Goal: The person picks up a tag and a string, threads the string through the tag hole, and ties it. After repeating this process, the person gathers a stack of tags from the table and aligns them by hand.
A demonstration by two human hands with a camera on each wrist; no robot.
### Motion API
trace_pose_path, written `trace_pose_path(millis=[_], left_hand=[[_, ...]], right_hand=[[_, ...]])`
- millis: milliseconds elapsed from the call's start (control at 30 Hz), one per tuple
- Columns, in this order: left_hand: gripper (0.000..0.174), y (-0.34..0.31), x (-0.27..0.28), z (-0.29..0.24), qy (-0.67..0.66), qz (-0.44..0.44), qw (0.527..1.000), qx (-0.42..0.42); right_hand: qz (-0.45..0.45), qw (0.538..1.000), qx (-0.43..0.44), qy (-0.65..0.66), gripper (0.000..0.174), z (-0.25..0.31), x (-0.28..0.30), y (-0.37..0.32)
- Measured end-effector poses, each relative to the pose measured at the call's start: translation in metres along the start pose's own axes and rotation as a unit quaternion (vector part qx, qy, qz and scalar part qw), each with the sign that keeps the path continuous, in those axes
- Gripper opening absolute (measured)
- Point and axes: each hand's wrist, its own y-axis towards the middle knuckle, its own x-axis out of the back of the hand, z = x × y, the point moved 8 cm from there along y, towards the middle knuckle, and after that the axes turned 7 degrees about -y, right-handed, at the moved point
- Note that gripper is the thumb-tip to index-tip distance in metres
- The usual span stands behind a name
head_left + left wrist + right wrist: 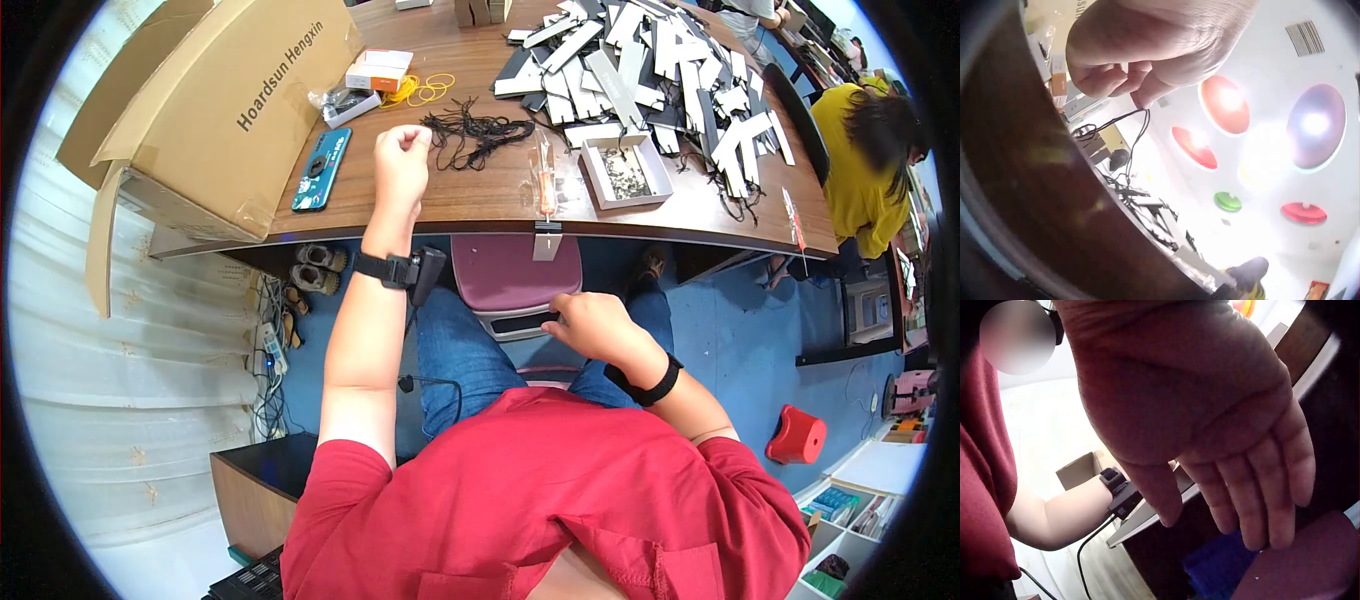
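Note:
Above the table's near-left part, the left hand [402,165] has its fingers curled, beside a tangle of black cords [475,135]. In the left wrist view, the thumb and a finger of that left hand [1147,47] pinch a thin black cord [1137,140] that hangs toward the table. The right hand [592,325] is below the table edge, over the lap, holding nothing. Seen from the right wrist, the palm of the right hand [1197,419] faces the camera with loosely extended fingers. A heap of white and black strips [640,75] with cords lies at the back right.
A white box [625,172] of small pieces stands near the front edge, with a clear packet [546,185] to its left. On the left are a phone [322,170], yellow cord [425,90] and a large carton [235,120]. A person in yellow [855,150] is at the right.

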Motion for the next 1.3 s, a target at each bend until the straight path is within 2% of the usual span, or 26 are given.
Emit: trace_pose_path(millis=[33,133,167,267,300,400,433,533,700,767,900,1000,1067,1100,1133,1200,1233,1267,1300], left_hand=[[0.006,0.005,0.0,0.005,0.001,0.0,1.0,0.024],[0.009,0.006,-0.004,-0.042,-0.109,0.018,0.991,0.073],[0.011,0.014,0.0,-0.048,-0.104,0.02,0.994,0.031],[0.013,0.026,0.002,-0.067,-0.069,0.021,0.997,0.014],[0.013,0.028,-0.005,-0.07,-0.003,0.089,0.996,0.03],[0.013,0.042,-0.002,-0.063,0.089,0.096,0.991,-0.018],[0.013,0.043,-0.001,-0.062,0.067,0.098,0.993,-0.006],[0.013,0.038,0.008,-0.075,0.051,0.05,0.996,-0.061],[0.012,0.041,0.035,-0.069,-0.032,-0.05,0.997,-0.039],[0.011,0.043,0.043,-0.075,-0.054,-0.065,0.996,-0.042],[0.012,0.04,0.056,-0.112,-0.238,-0.105,0.963,-0.074],[0.011,0.021,0.055,-0.157,-0.228,-0.035,0.959,-0.164],[0.009,-0.021,0.032,-0.188,-0.092,0.068,0.982,-0.149],[0.007,-0.041,0.017,-0.199,-0.032,0.134,0.968,-0.21],[0.005,-0.065,0.002,-0.207,0.029,0.198,0.943,-0.266],[0.003,-0.104,-0.025,-0.201,0.049,0.291,0.934,-0.203],[0.004,-0.121,-0.037,-0.195,0.037,0.323,0.923,-0.206],[0.005,-0.137,-0.049,-0.186,0.025,0.355,0.911,-0.209],[0.005,-0.147,-0.056,-0.173,0.005,0.364,0.916,-0.165]], right_hand=[[-0.004,1.0,0.003,-0.001,0.032,0.0,0.001,-0.001],[-0.013,1.0,0.004,-0.001,0.03,-0.001,0.008,-0.003],[-0.013,1.0,0.001,-0.001,0.029,0.0,0.013,-0.004],[-0.004,1.0,-0.001,-0.001,0.029,-0.001,0.012,-0.003],[0.001,1.0,0.0,-0.002,0.029,-0.001,0.011,-0.003],[-0.033,0.999,0.022,0.018,0.028,0.006,0.019,-0.005],[-0.033,0.999,0.021,0.021,0.028,0.005,0.02,-0.005],[-0.035,0.999,0.022,0.029,0.028,0.007,0.024,-0.007],[-0.042,0.998,0.028,0.027,0.028,0.009,0.03,-0.007],[-0.056,0.997,0.034,0.03,0.028,0.008,0.032,-0.007],[-0.037,0.999,0.027,0.029,0.028,0.008,0.029,-0.007],[-0.073,0.995,0.043,0.061,0.023,0.011,0.039,-0.006],[-0.174,0.965,0.044,0.189,0.025,0.015,0.062,-0.008],[-0.221,0.941,0.044,0.252,0.028,0.014,0.073,-0.011],[-0.236,0.931,0.06,0.273,0.04,0.015,0.079,-0.011],[-0.247,0.893,0.065,0.37,0.038,0.018,0.086,-0.012],[-0.24,0.872,0.062,0.422,0.036,0.018,0.085,-0.011],[-0.205,0.85,0.05,0.482,0.031,0.017,0.077,-0.008],[-0.171,0.824,0.038,0.539,0.027,0.015,0.069,-0.006]])
